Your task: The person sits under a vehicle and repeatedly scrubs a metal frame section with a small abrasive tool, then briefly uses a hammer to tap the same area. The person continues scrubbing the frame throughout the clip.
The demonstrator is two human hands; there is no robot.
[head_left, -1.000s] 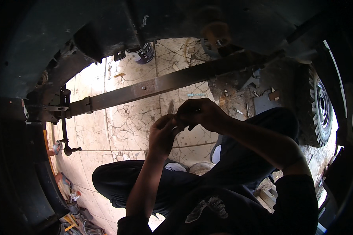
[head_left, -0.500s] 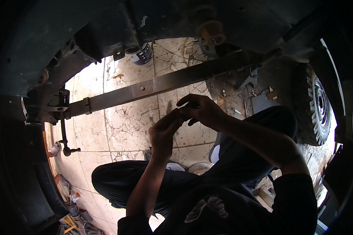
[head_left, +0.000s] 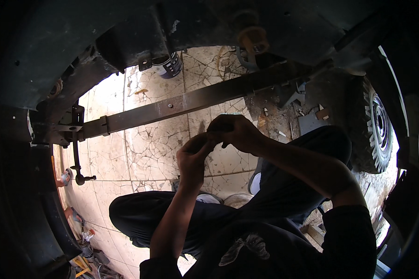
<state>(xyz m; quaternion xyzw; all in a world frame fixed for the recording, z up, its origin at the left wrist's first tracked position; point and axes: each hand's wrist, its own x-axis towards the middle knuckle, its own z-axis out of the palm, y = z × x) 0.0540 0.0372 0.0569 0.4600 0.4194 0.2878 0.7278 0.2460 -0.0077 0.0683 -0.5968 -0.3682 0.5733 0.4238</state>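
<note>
My left hand and my right hand meet at the fingertips above the tiled floor. The fingers of both are closed and pressed together. Whatever they pinch between them is too dark and small to make out. Just beyond the hands a long metal axle beam runs across, from lower left to upper right, and neither hand touches it. At its left end hangs a thin metal rod with a ball joint at the bottom.
Dark vehicle bodywork arches overhead. A tyred wheel stands at the right. Past the beam sits a paint bucket. Tools lie at the lower left, and scraps litter the floor right of the beam. My legs are folded beneath me.
My right fingers, lifted and apart before, have curled down and closed against my left fingertips. My left hand has hardly moved.
</note>
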